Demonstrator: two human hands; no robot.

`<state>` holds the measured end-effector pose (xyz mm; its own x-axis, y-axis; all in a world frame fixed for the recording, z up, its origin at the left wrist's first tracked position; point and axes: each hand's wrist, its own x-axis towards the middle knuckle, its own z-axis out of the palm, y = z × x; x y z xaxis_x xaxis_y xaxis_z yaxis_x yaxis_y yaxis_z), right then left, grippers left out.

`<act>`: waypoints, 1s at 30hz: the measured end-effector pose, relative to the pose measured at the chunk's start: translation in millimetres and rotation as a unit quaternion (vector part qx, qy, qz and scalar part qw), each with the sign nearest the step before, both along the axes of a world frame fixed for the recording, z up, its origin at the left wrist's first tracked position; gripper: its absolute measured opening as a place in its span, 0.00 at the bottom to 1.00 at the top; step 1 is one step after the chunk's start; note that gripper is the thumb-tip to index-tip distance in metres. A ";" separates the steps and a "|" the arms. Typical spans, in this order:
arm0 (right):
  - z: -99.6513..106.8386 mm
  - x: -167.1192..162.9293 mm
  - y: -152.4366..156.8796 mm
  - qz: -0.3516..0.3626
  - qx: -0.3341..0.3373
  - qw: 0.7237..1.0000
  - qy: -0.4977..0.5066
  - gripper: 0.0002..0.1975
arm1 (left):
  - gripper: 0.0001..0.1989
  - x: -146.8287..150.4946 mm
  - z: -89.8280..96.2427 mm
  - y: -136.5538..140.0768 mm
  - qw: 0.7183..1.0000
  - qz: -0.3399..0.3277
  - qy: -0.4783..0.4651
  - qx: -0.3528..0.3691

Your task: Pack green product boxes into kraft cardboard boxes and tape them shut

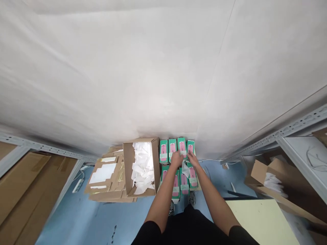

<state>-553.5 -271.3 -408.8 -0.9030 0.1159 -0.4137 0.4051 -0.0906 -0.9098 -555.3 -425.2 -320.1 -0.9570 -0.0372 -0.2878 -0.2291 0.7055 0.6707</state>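
Note:
Two rows of green boxes with pink fronts (184, 182) stand side by side below me, several in each row. My left hand (176, 159) is closed at the near end of the back row, over the third box (182, 144); what its fingers hold is hidden. My right hand (192, 159) has its fingers at the near end of the rightmost back box (190, 145) and appears to grip it. Between the hands, a thin whitish translucent sheet (186, 169) lies over the front boxes. My forearms cover part of the front row.
Left of the boxes stands an open carton (156, 166) with crumpled white paper (143, 166) inside. Flattened cardboard (102, 173) is stacked beyond it. Metal shelves (301, 119) flank both sides. A pale yellow board (258, 221) lies at lower right, near another open carton (272, 166). A pale wall rises ahead.

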 end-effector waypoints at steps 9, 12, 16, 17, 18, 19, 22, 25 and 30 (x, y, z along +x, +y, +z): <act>-12.6 -26.1 -18.8 -0.030 0.052 0.998 0.030 0.31 | 0.21 -8.2 -2.5 16.6 0.995 0.099 -0.005 0.007; -7.0 -24.3 -19.2 -0.051 0.036 0.997 0.046 0.33 | 0.19 -7.5 0.5 16.7 0.993 0.115 -0.006 0.034; 12.2 -14.1 -16.2 -0.064 0.004 0.993 0.094 0.33 | 0.22 1.0 5.9 14.6 0.991 0.114 0.025 0.071; 19.4 -10.3 -15.1 -0.071 -0.003 0.992 0.106 0.33 | 0.23 4.5 7.6 14.0 0.988 0.113 0.044 0.091; 27.5 -5.8 -13.8 -0.077 -0.010 0.991 0.113 0.32 | 0.24 8.4 9.5 13.3 0.985 0.111 0.064 0.115; 36.4 -0.7 -12.6 -0.080 -0.014 0.990 0.115 0.32 | 0.24 12.5 11.6 12.3 0.981 0.107 0.081 0.142; 65.2 18.0 -9.1 -0.086 -0.004 0.991 0.106 0.30 | 0.24 25.3 18.5 7.0 0.964 0.087 0.113 0.224; 91.0 41.5 -7.5 -0.099 0.016 0.988 0.121 0.29 | 0.23 38.5 22.5 -1.0 0.939 0.065 0.121 0.316; 111.8 92.2 -3.9 -0.136 0.021 0.976 0.169 0.27 | 0.24 63.9 18.3 -6.4 0.897 0.002 0.075 0.436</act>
